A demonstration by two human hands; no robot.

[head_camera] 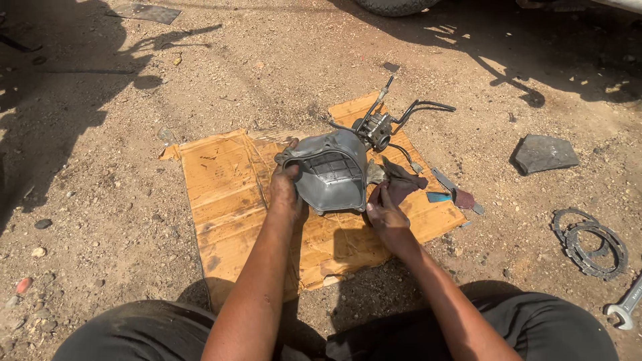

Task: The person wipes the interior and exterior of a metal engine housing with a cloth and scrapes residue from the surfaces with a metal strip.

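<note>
Head view: left hand (286, 187) clamped on the rim of one grey housing (329, 172), tilted on flattened cardboard (224, 190). Right hand (386, 212) just beside it, fingers pinching a dark rag (403, 182). Beyond the fingertips, one carburettor (376, 128) with black hoses, touching the housing. Right of the rag, a blue-tipped flat tool (447, 192). Further right, well apart on dirt: one dark slab (543, 154), two ring gaskets (588, 242), one wrench (625, 309). Open cardboard left of the left hand.
</note>
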